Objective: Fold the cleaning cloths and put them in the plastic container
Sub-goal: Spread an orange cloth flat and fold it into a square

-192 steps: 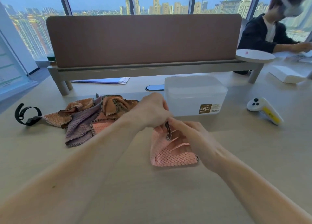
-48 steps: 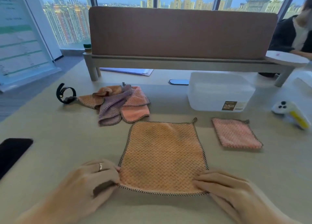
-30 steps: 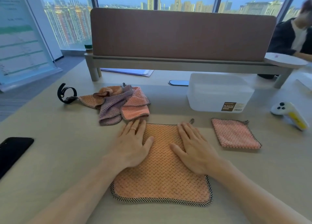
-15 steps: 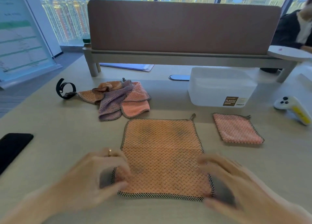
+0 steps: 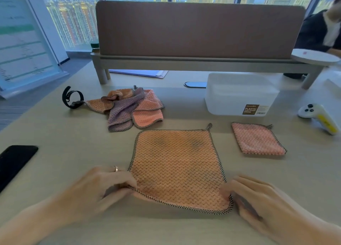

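Pinching the two near corners of the orange cloth, that's what both hands are up to: the left hand, ring on one finger, has thumb and curled fingers closed on the corner at 7 o'clock, and the right hand is curled onto the corner at 5 o'clock, a bit blurry but clearly gripping. The near hem is lifted just off the surface while the rest of the cloth lies flat and unfolded, hanging loop at its far right corner. From that cloth, a pink cloth already folded into a small square sits at 2 o'clock, apart from it. The plastic container stands at 1 o'clock, just beyond the folded one, label facing me. At 11 o'clock there's a rumpled pile of cloths, orange, purple and pink, with a black watch strap touching its left end. A black phone lies out at 9 o'clock, and a white and yellow controller at 2 o'clock near the edge. A brown divider panel runs across 12 o'clock.
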{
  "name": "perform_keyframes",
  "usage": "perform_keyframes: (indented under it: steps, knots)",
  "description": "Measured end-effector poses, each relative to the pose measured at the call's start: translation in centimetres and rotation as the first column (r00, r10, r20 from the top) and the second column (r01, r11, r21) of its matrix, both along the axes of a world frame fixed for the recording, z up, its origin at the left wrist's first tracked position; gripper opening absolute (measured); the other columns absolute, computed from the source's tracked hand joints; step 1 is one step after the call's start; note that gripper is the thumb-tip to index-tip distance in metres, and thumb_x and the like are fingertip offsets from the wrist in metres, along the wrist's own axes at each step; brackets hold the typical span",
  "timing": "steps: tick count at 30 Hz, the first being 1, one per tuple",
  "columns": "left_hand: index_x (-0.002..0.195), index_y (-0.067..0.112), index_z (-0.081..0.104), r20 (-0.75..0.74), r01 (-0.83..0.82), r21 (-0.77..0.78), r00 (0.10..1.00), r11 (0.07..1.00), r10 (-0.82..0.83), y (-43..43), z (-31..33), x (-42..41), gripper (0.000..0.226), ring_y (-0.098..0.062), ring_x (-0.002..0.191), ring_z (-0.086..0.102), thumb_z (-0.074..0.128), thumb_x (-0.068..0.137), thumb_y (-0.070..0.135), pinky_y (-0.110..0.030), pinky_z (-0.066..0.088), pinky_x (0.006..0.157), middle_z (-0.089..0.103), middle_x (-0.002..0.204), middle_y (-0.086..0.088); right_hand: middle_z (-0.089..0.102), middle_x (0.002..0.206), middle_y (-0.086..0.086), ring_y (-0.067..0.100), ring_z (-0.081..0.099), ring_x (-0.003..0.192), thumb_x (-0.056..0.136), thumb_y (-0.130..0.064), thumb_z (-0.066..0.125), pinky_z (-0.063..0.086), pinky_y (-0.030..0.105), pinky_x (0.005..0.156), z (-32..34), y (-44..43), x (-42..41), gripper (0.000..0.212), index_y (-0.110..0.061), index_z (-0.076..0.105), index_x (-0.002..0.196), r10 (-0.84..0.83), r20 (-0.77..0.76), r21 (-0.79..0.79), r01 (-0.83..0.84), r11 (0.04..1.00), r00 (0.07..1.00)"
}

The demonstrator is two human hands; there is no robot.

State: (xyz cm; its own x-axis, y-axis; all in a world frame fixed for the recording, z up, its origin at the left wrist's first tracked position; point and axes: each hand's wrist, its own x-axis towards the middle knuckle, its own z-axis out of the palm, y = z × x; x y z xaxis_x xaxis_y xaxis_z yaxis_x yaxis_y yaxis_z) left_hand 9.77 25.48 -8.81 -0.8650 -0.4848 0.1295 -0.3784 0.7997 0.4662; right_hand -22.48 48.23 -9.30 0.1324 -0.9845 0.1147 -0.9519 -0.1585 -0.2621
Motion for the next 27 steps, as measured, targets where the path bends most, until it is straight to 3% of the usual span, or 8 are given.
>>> perform_keyframes:
  steps: [4,8,10,13,17,21,25,27]
  knots:
    - [0.089,0.038,0.074,-0.085,0.001,0.095,0.996,0.995,0.007,-0.6,0.4,-0.7,0.008,-0.004,0.076,0.07,0.068,0.088,0.043,-0.015,0.052,0.068,0.073,0.081,0.019,0.056,0.104,-0.028,-0.007,0.055,0.092,0.099,-0.033,0.062,0.046,0.01,0.078,-0.3,-0.5,0.0,0.007,-0.037,0.062,0.105,0.022,0.06,-0.083,-0.017,0.996,0.998]
    - [0.088,0.034,0.076,-0.178,-0.021,0.317,0.981,0.948,0.081,-1.5,0.7,-1.2,0.03,-0.016,0.073,0.07,0.067,0.079,0.061,-0.035,0.056,0.066,0.075,0.079,0.003,0.058,0.096,-0.026,-0.006,0.057,0.086,0.101,-0.041,0.054,0.049,0.014,0.073,-0.1,-1.7,-0.4,0.008,-0.039,0.062,0.1,-0.003,0.083,-0.067,0.009,0.998,0.997]
    - [0.086,0.031,0.078,-0.237,-0.025,0.399,0.963,0.917,0.129,-2.4,1.0,-2.1,0.021,-0.014,0.07,0.069,0.073,0.084,0.051,-0.042,0.054,0.066,0.076,0.076,0.0,0.063,0.091,-0.021,0.001,0.061,0.082,0.098,-0.041,0.056,0.048,0.014,0.067,0.9,-2.7,-0.7,0.006,-0.038,0.061,0.095,-0.095,0.181,-0.049,0.106,0.993,0.979]
    - [0.083,0.028,0.079,-0.325,-0.076,0.431,0.917,0.899,0.233,-4.1,2.2,-4.0,0.019,-0.012,0.065,0.066,0.075,0.081,0.047,-0.041,0.053,0.062,0.076,0.072,-0.004,0.067,0.084,-0.011,0.008,0.062,0.073,0.095,-0.029,0.061,0.044,0.016,0.06,2.2,-5.7,-1.7,0.008,-0.027,0.063,0.088,-0.201,0.404,-0.054,0.243,0.969,0.892]
    - [0.081,0.021,0.079,-0.29,-0.193,0.371,0.905,0.908,0.311,-7.8,2.6,-7.4,0.017,-0.007,0.059,0.06,0.076,0.082,0.038,-0.024,0.051,0.055,0.074,0.069,-0.003,0.066,0.071,-0.011,0.006,0.056,0.066,0.099,-0.017,0.059,0.05,0.038,0.067,3.0,-11.4,-3.8,0.016,-0.018,0.066,0.085,-0.338,0.638,0.093,0.366,0.926,0.692]
    - [0.078,0.027,0.078,-0.088,-0.338,0.219,0.927,0.915,0.364,-10.7,0.9,-10.0,0.012,0.001,0.062,0.065,0.079,0.085,0.036,-0.019,0.049,0.063,0.074,0.07,0.012,0.071,0.079,0.002,0.01,0.062,0.067,0.101,-0.04,0.054,0.055,0.046,0.075,2.1,-14.4,-5.0,0.026,-0.022,0.071,0.091,-0.519,0.562,0.294,0.432,0.853,0.644]
    - [0.074,0.033,0.075,-0.02,-0.396,0.089,0.917,0.914,0.399,-11.0,-0.5,-10.7,0.014,0.006,0.067,0.065,0.081,0.081,0.043,-0.018,0.046,0.063,0.073,0.07,0.016,0.069,0.065,-0.008,0.0,0.06,0.052,0.092,-0.057,0.06,0.044,0.025,0.061,1.6,-15.0,-4.9,0.033,-0.026,0.07,0.089,-0.583,0.4,0.282,0.51,0.812,0.707]
    - [0.074,0.034,0.074,-0.042,-0.399,0.054,0.915,0.915,0.401,-10.6,-0.6,-10.6,0.013,0.006,0.067,0.064,0.081,0.082,0.042,-0.016,0.044,0.061,0.072,0.071,0.017,0.074,0.071,-0.009,0.0,0.065,0.061,0.088,-0.05,0.071,0.042,0.02,0.06,1.2,-15.3,-5.0,0.024,-0.026,0.07,0.088,-0.574,0.34,0.228,0.527,0.819,0.745]
